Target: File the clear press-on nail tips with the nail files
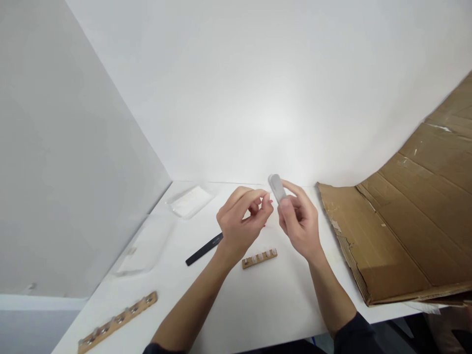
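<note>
My right hand (299,223) is closed around a pale grey, rounded bar that looks like a nail buffer (276,187), held upright above the white table (258,300). My left hand (243,219) is raised beside it, fingertips pinched on something tiny that I cannot make out. Below the hands lies a short wooden strip (259,258) carrying several clear nail tips. A black nail file (204,249) lies on the table left of my left wrist.
A longer wooden strip (117,321) with several round pieces lies near the front left edge. Two clear plastic trays (190,200) (143,246) sit at the back left. A large flattened cardboard sheet (405,226) leans over the table's right side.
</note>
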A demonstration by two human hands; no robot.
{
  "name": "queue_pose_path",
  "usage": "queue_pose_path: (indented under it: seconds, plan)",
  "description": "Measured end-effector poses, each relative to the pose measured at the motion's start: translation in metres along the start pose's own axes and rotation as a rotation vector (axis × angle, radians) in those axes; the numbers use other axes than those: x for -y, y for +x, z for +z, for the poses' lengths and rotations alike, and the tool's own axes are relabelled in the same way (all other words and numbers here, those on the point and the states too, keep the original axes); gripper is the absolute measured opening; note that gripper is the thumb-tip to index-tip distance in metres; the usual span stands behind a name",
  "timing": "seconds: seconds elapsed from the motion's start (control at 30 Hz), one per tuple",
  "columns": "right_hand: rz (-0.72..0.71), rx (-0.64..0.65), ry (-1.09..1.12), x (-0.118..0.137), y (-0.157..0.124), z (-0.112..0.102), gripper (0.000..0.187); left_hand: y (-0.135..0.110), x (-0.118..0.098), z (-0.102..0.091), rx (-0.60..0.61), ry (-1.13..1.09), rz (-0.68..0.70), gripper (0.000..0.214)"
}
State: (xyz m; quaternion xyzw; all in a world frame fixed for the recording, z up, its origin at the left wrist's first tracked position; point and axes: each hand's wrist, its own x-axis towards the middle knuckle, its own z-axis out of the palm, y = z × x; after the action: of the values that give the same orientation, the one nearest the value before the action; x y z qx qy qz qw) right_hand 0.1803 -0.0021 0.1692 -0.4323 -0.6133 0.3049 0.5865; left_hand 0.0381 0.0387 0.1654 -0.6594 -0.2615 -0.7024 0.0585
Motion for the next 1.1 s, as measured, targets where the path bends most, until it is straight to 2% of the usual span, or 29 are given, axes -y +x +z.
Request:
queue_pose_path:
  seconds: [0.17, 0.27, 0.43, 0.53, 0.67, 0.77, 0.97, 1.1]
  plan:
    - [0.0, -0.037, -0.017, -0.003, 0.001, 0.001, 0.04, 0.001, -0.004, -0.001, 0.013, -0.081, -0.094, 0.019]
    - [-0.035, 0.007, -0.013, -0.005, 0.002, 0.001, 0.041, 0.003, -0.007, -0.001, 0.041, -0.191, -0.228, 0.017]
    - [-0.037, -0.051, -0.055, -0.006, 0.002, 0.002, 0.042, 0.006, -0.008, 0.001, 0.038, -0.342, -0.436, 0.015]
    - [-0.08, 0.0, -0.08, -0.007, 0.002, 0.002, 0.042, 0.007, -0.005, 0.002, 0.045, -0.411, -0.531, 0.014]
    - [-0.078, -0.097, -0.139, -0.012, 0.004, 0.002, 0.042, 0.008, -0.001, 0.002, 0.065, -0.502, -0.726, 0.017]
    - [-0.183, -0.077, -0.157, -0.016, 0.005, 0.002, 0.042, 0.008, 0.0, 0.002, 0.109, -0.599, -0.863, 0.016]
    - [-0.215, -0.137, -0.208, -0.022, 0.007, 0.003, 0.043, 0.013, -0.002, 0.003, 0.117, -0.677, -0.987, 0.017]
    - [-0.31, -0.091, -0.251, -0.024, 0.007, 0.004, 0.041, 0.015, -0.001, 0.003, 0.152, -0.706, -1.074, 0.018]
